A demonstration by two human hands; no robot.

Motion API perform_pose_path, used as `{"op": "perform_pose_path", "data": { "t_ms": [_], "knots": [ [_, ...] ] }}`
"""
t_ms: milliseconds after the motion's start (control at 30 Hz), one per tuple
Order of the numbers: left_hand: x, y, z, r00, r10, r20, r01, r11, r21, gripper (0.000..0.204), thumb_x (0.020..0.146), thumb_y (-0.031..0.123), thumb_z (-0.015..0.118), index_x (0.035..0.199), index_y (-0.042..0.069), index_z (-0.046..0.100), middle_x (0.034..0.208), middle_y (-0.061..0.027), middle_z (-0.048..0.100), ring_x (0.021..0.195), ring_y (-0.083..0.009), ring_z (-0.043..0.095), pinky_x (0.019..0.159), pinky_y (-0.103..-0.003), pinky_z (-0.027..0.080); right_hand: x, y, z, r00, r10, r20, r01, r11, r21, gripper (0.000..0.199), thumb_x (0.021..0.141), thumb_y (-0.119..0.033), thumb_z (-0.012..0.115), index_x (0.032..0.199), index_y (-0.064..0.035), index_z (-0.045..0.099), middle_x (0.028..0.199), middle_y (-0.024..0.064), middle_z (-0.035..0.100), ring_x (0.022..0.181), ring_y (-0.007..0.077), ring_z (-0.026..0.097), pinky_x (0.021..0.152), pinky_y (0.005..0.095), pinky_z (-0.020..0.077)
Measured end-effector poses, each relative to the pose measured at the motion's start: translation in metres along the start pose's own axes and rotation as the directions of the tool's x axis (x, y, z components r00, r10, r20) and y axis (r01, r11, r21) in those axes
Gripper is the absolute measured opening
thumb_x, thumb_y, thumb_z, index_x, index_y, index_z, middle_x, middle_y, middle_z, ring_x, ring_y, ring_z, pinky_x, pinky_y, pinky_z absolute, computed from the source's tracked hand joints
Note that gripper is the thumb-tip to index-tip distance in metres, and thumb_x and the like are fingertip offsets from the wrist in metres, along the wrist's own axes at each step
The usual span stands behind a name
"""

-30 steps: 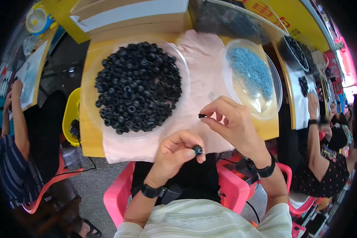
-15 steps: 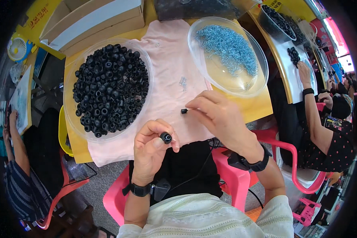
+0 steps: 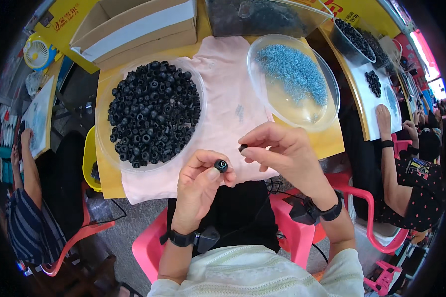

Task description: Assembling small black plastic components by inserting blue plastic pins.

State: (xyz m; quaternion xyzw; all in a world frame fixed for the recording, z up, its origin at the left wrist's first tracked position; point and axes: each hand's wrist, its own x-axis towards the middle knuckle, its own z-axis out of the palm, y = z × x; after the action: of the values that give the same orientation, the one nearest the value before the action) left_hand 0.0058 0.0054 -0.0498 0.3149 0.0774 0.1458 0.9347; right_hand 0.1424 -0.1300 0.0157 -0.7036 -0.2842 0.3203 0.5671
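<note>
My left hand (image 3: 197, 185) is closed round a rounded black plastic part (image 3: 221, 166), thumb and fingers at its sides. A shiny ring of metal shows in its upturned open end. My right hand (image 3: 285, 153) pinches a smaller black plastic piece (image 3: 243, 147) between thumb and fingertips, just apart from the left hand's part and a little above it in view. Both hands are over the near edge of a pink cloth (image 3: 220, 84). On the cloth lies a little cluster of tiny silvery wire pieces (image 3: 240, 112), too small to make out clearly.
At left, a clear round tray holds heaped black parts (image 3: 153, 114); at right, another clear tray (image 3: 292, 113) holds bluish wire pieces (image 3: 295, 69), perhaps springs. A cardboard box (image 3: 139, 29) and a clear bin (image 3: 267, 20) stand behind. Co-workers sit at tables on both sides.
The whole view has shifted, so the table sits further right and lower. The small piece in my right fingers has turned and protrudes less. The right-hand co-worker's hand has drawn back from some black parts.
</note>
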Motion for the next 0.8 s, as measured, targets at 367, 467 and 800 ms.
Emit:
{"op": "perform_pose_path", "data": {
  "t_ms": [367,467,800],
  "knots": [
    [-0.010,0.001,0.029,0.998,0.005,-0.057,-0.001,0.997,0.081,0.019,0.092,0.006,0.062,0.108,-0.003,0.059,0.102,-0.0148,0.066,0.090,-0.0225,0.068,0.080,-0.032,0.056,-0.017,-0.009,-0.008,1.000,0.001,-0.003,0.000,0.962,0.274,0.019,0.086,-0.007,0.070,0.104,-0.0005,0.069,0.092,0.0013,0.068,0.067,0.0002,0.059,0.055,0.0136,0.0466],
    [-0.011,0.000,0.039,0.991,-0.003,-0.136,0.025,0.987,0.156,0.020,0.091,0.013,0.064,0.104,-0.001,0.057,0.095,-0.0129,0.067,0.083,-0.0192,0.067,0.075,-0.032,0.055,-0.021,-0.008,-0.009,1.000,-0.028,-0.001,0.028,0.973,0.229,0.018,0.086,-0.007,0.069,0.103,-0.0010,0.069,0.091,0.0016,0.068,0.069,0.0009,0.060,0.055,0.0141,0.0466],
    [-0.012,-0.004,0.036,0.997,0.049,-0.062,-0.039,0.988,0.147,0.019,0.089,0.000,0.064,0.107,-0.003,0.059,0.101,-0.0140,0.067,0.090,-0.0218,0.068,0.082,-0.032,0.056,-0.024,-0.005,-0.007,0.971,-0.233,-0.059,0.235,0.971,0.037,0.015,0.084,-0.007,0.072,0.097,-0.0006,0.071,0.087,0.0043,0.068,0.073,0.0066,0.065,0.055,0.0184,0.0485]
  ]
}}
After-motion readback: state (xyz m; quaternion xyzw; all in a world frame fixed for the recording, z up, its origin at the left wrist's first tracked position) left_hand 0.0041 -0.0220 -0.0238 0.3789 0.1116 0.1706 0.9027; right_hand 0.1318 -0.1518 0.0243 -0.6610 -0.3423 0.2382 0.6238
